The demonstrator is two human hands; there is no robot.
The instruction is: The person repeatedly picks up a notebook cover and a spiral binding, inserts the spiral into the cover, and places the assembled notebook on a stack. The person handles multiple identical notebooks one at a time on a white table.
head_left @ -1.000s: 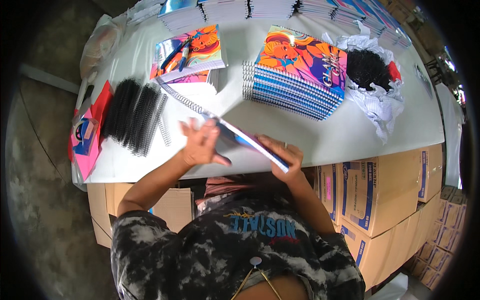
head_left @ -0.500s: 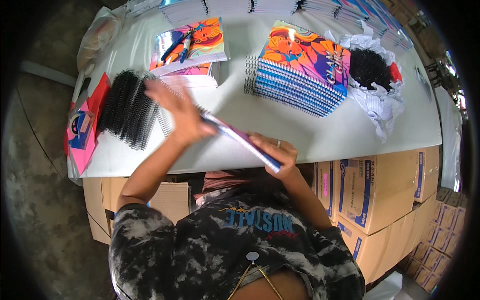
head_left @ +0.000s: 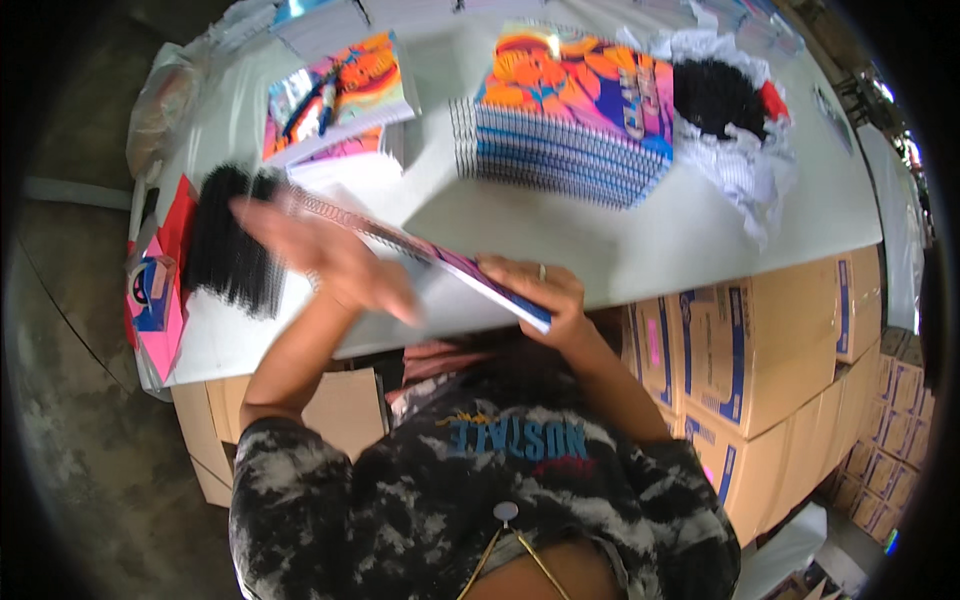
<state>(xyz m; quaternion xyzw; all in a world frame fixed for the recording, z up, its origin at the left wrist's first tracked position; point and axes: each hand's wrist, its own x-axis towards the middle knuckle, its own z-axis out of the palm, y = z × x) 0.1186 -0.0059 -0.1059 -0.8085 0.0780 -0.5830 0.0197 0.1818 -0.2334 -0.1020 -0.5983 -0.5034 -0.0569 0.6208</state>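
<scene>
My right hand [head_left: 545, 298] grips a thin notebook [head_left: 490, 285] by its near end, tilted edge-up over the table's front. From its far edge a spiral wire coil [head_left: 345, 217] sticks out toward the upper left. Alongside that coil is my left hand [head_left: 325, 258], fingers stretched out and smeared by motion; whether it touches the coil I cannot tell. Behind the left hand lies a heap of black spiral coils [head_left: 232, 245]. Bright-covered sheets in a short stack [head_left: 375, 75] lie farther back, with pens [head_left: 327, 105] on top.
A tall stack of spiral-bound notebooks [head_left: 570, 155] stands at back right. Beside it, crumpled paper [head_left: 735, 185] holds a black tangled bundle [head_left: 720, 98]. Pink and red wrapping [head_left: 165, 335] lies at the table's left edge. Cardboard boxes [head_left: 790, 320] are piled below the table on the right.
My left hand has swept left and slightly down, away from the notebook's spine. The right hand keeps its grip on the notebook. The whole view has shifted a little.
</scene>
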